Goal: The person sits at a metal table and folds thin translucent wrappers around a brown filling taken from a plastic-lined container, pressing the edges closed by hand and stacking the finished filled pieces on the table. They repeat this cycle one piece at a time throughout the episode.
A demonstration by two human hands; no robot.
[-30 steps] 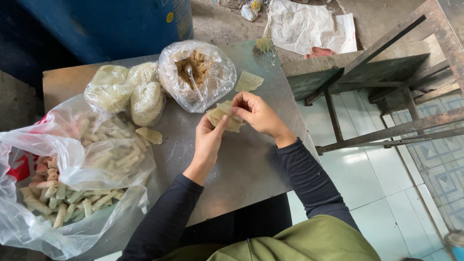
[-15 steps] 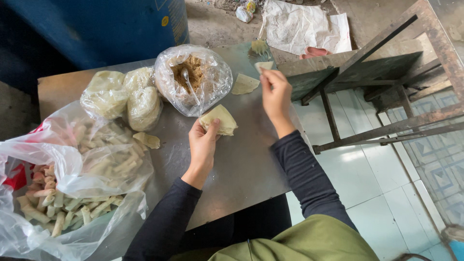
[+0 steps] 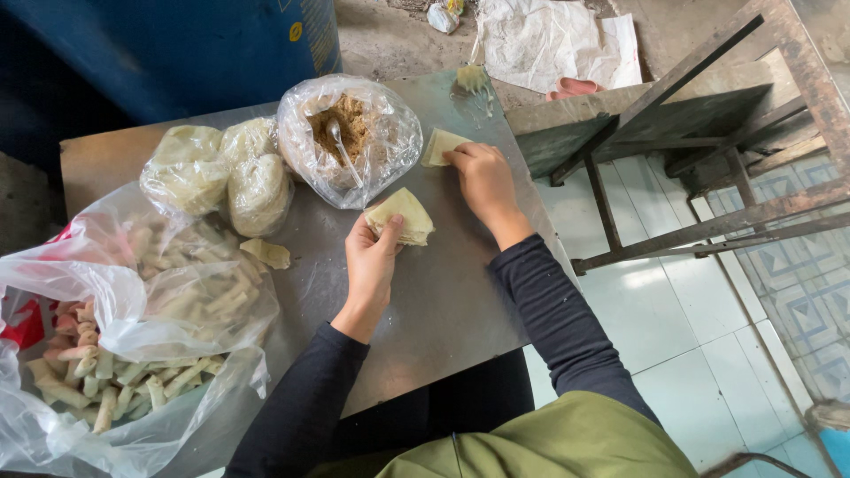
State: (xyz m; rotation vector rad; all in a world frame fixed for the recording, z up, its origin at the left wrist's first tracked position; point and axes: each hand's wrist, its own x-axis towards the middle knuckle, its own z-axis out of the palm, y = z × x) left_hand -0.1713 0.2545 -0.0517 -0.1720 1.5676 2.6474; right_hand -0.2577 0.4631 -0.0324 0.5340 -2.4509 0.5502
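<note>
Seen from the head camera, looking down on a grey metal counter (image 3: 425, 310): at the centre of the frame the left hand (image 3: 372, 261) is closed around a small stack of pale wrapper sheets (image 3: 400, 215), held just above the counter. The right hand (image 3: 482, 177), which a moment ago was joined with the left over the stack, has been moved to the upper middle of the frame, where its fingertips are pressed, loosely curled, on a single wrapper (image 3: 440, 146) laid flat on the counter. One sheet has thus been separated and set down. Just left of it a clear bag of brown filling (image 3: 350, 133) with a spoon (image 3: 341, 146) stands open. At lower left, a large plastic bag of finished rolls (image 3: 106, 381) is seen.
</note>
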